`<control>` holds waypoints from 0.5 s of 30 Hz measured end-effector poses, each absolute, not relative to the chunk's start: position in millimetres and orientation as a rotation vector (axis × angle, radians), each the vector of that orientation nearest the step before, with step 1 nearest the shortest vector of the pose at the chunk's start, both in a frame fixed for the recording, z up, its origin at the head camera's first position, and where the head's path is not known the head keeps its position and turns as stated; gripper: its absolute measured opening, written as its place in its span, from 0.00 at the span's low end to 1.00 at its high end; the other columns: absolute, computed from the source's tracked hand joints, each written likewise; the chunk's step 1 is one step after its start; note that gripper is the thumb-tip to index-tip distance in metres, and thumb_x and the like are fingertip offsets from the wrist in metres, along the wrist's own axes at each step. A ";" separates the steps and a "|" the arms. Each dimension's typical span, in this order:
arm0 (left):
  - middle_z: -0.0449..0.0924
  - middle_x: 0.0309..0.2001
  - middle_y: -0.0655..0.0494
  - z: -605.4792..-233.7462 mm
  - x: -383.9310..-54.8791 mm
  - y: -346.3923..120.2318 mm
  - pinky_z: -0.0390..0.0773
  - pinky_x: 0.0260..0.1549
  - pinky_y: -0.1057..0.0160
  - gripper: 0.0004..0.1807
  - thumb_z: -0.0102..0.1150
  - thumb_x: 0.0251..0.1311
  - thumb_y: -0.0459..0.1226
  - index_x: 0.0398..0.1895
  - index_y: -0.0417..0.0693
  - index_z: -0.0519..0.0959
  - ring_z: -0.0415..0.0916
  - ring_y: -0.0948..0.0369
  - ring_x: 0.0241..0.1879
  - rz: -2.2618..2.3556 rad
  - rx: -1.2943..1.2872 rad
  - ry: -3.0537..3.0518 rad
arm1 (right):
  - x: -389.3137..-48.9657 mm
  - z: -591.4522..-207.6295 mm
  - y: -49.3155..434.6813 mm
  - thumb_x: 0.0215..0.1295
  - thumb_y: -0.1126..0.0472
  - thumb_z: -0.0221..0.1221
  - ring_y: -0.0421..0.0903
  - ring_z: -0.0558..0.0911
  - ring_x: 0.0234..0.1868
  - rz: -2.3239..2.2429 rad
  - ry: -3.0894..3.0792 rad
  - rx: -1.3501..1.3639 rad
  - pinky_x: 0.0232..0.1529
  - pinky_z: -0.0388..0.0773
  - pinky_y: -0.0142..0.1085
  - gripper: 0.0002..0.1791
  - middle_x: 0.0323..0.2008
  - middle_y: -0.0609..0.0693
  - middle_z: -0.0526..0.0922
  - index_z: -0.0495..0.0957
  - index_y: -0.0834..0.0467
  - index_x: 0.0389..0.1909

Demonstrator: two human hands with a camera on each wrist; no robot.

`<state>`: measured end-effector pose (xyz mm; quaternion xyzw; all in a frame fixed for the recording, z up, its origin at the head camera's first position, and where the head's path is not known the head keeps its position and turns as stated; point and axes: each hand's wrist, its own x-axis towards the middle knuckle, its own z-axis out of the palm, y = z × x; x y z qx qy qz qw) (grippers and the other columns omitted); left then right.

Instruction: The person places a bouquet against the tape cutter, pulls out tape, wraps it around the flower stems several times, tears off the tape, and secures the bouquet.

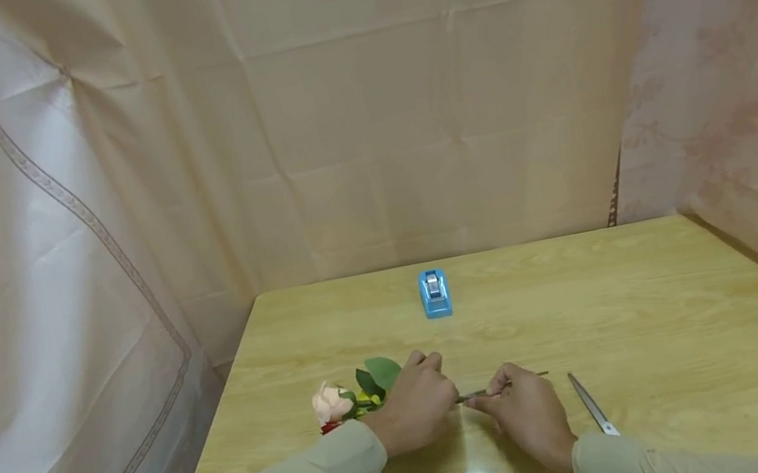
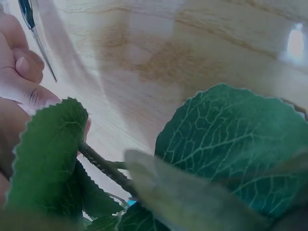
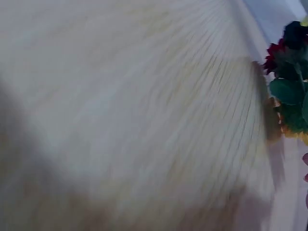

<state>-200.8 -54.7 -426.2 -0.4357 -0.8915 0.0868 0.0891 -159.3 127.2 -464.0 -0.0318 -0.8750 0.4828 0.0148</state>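
A small bunch of artificial-looking flowers [image 1: 332,404] lies to the left, with a pale pink rose, a bit of red and yellow, and green leaves. My left hand [image 1: 416,403] grips its stems just below the leaves. To the right of that, my right hand [image 1: 527,409] pinches the thin stems [image 1: 473,394] between thumb and fingers, and a stem end pokes out past it. Close up in the left wrist view are large green leaves [image 2: 236,139] and a brown-green stem [image 2: 103,163]. The right wrist view catches the flowers [image 3: 291,82] only at its edge.
Scissors [image 1: 593,406] lie on the wooden table [image 1: 665,304] just right of my right hand, their handles hidden by the sleeve. A blue tape dispenser [image 1: 435,294] stands near the back edge. Cloth sheets [image 1: 400,97] hang behind and on both sides.
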 end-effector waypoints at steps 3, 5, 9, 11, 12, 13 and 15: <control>0.85 0.27 0.71 -426.9 -199.0 -55.8 0.60 0.39 0.66 0.03 0.72 0.62 0.46 0.31 0.61 0.90 0.62 0.66 0.31 0.277 -1.297 -2.630 | -162.8 -462.5 128.2 0.59 0.55 0.74 0.39 0.71 0.16 1.343 -2.756 0.062 0.15 0.64 0.31 0.14 0.19 0.45 0.81 0.86 0.57 0.42; 0.85 0.27 0.71 -426.6 -198.7 -56.5 0.60 0.39 0.66 0.02 0.73 0.61 0.44 0.32 0.61 0.90 0.61 0.66 0.31 0.288 -1.291 -2.619 | -166.2 -461.0 130.0 0.59 0.54 0.74 0.37 0.70 0.17 1.208 -2.770 0.182 0.17 0.65 0.32 0.13 0.24 0.43 0.85 0.89 0.54 0.43; 0.85 0.28 0.71 -424.7 -199.5 -57.5 0.60 0.39 0.66 0.02 0.73 0.59 0.41 0.34 0.62 0.91 0.61 0.66 0.31 0.297 -1.281 -2.604 | -173.8 -458.4 137.3 0.58 0.53 0.75 0.34 0.70 0.22 0.943 -2.751 0.411 0.23 0.68 0.31 0.06 0.30 0.37 0.86 0.91 0.48 0.35; 0.85 0.28 0.72 -424.1 -200.2 -58.1 0.59 0.39 0.66 0.03 0.73 0.58 0.40 0.34 0.62 0.91 0.61 0.66 0.31 0.299 -1.283 -2.593 | -177.7 -457.6 142.4 0.56 0.51 0.76 0.35 0.67 0.24 0.809 -2.723 0.520 0.26 0.66 0.31 0.06 0.28 0.34 0.79 0.92 0.46 0.33; 0.85 0.28 0.72 -423.6 -200.1 -58.3 0.59 0.39 0.66 0.03 0.73 0.58 0.40 0.34 0.62 0.91 0.61 0.66 0.31 0.299 -1.285 -2.590 | -180.4 -457.1 144.9 0.55 0.50 0.76 0.36 0.66 0.27 0.749 -2.707 0.570 0.28 0.66 0.31 0.07 0.29 0.35 0.76 0.92 0.46 0.32; 0.85 0.28 0.72 -423.5 -200.0 -58.6 0.59 0.39 0.65 0.03 0.74 0.57 0.40 0.33 0.62 0.91 0.61 0.66 0.31 0.302 -1.288 -2.586 | -183.4 -456.6 147.5 0.55 0.49 0.76 0.38 0.65 0.28 0.706 -2.698 0.621 0.30 0.64 0.33 0.07 0.30 0.36 0.76 0.92 0.46 0.32; 0.84 0.27 0.72 -423.9 -200.0 -59.1 0.59 0.39 0.65 0.03 0.74 0.57 0.40 0.32 0.62 0.90 0.61 0.66 0.31 0.311 -1.291 -2.580 | -190.4 -455.3 152.0 0.56 0.47 0.75 0.38 0.67 0.33 0.698 -2.705 0.731 0.38 0.64 0.37 0.09 0.33 0.36 0.78 0.92 0.46 0.34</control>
